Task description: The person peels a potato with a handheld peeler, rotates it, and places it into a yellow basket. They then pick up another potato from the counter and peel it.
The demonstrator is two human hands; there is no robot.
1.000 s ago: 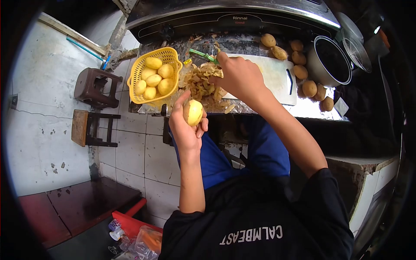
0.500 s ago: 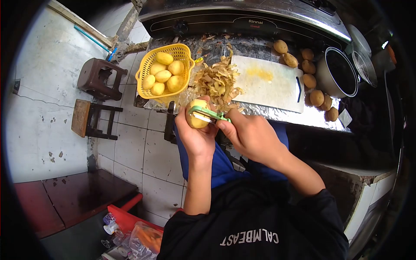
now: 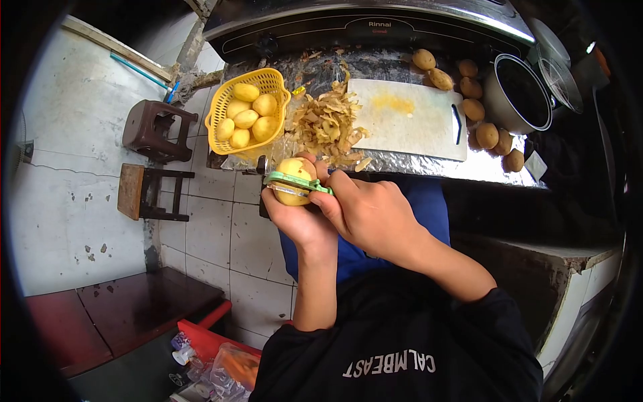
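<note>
My left hand (image 3: 305,224) is closed around a mostly peeled potato (image 3: 295,167), which shows pale yellow flesh and a brown patch near its top right. In my right hand (image 3: 368,211) is a green peeler (image 3: 305,183), its blade lying across the potato's face. Just beyond my hands, a heap of brown peelings (image 3: 328,124) lies on the foil-covered counter edge. Left of the heap, a yellow plastic basket (image 3: 218,110) holds several peeled potatoes (image 3: 246,119).
A white cutting board (image 3: 408,127) with a yellow stain lies right of the peelings. Several unpeeled potatoes (image 3: 487,136) sit beside it, near a metal pot (image 3: 495,100). Behind runs a Rinnai stove (image 3: 375,33). Two stools (image 3: 144,130) stand on the tiled floor at left.
The potato has turned in my left hand, and a brown patch now shows. My right hand and the peeler have shifted slightly left. The whole view has tilted a little.
</note>
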